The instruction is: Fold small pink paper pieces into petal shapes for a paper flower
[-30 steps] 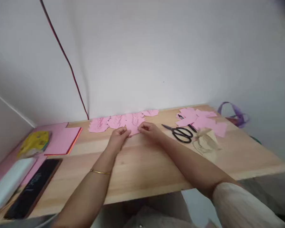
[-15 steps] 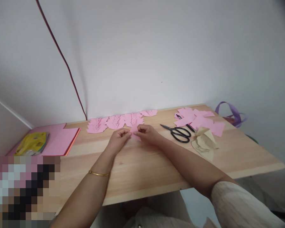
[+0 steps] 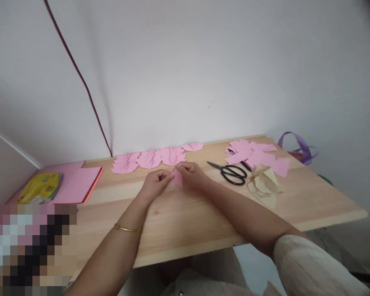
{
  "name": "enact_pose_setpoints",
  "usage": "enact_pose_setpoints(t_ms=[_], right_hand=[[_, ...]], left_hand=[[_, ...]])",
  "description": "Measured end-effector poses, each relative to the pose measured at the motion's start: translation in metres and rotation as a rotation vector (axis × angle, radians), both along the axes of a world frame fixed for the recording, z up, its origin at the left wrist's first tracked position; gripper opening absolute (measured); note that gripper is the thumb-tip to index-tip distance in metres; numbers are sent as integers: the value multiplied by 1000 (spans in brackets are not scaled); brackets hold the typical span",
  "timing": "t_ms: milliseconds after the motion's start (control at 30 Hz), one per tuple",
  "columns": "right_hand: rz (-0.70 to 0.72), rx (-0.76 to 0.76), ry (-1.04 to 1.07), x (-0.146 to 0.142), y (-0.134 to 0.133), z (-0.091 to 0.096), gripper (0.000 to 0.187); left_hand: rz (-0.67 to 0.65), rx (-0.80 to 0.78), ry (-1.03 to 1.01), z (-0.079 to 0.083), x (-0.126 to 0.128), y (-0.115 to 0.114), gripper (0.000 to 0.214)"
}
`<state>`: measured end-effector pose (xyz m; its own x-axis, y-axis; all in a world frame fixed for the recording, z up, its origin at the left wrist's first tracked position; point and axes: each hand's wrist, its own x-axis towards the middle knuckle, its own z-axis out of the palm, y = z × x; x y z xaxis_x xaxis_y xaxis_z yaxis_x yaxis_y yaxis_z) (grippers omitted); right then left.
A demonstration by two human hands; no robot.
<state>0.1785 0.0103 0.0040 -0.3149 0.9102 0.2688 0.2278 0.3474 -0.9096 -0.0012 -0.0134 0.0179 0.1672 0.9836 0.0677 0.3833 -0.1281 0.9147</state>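
A small piece of pink paper (image 3: 178, 177) is held between my two hands above the middle of the table. My left hand (image 3: 156, 183) pinches its left edge with thumb and forefinger. On the other side my right hand (image 3: 191, 176) grips its upper right part, and the fingers cover some of it. Just behind the hands, against the wall, lies a row of pink paper cut-outs (image 3: 149, 158) with notched edges and small cut patterns. Black-handled scissors (image 3: 232, 173) lie to the right of my right hand, blades pointing left.
Pink paper scraps (image 3: 267, 158) and a black pen (image 3: 245, 165) lie at the back right, near crumpled tan paper (image 3: 263, 187). Pink sheets (image 3: 77, 183) with a yellow packet (image 3: 40, 187) are at left. A purple ribbon (image 3: 299, 144) hangs beyond the wooden table's (image 3: 185, 230) right edge.
The pink paper has turned between my fingers and now shows a larger, pointed lower part. Both hands stay in nearly the same place. The view has shifted slightly.
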Motion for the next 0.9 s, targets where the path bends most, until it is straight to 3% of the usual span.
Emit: enact_pose_setpoints(t_ms=[233,433,633,900], right_hand=[[-62,-43,32,4,3,0,36],[-158,-33,253,13,18,0,43],[-23,-28,66,4,8,2,33],[-12,-9,9,4,3,7,35]], left_hand=[[-38,-27,54,3,1,-2,31],[-69,-96,-15,-3,0,0,33],[-18,-77,-97,-6,-3,3,33],[-103,-118,-8,0,-1,-2,33]])
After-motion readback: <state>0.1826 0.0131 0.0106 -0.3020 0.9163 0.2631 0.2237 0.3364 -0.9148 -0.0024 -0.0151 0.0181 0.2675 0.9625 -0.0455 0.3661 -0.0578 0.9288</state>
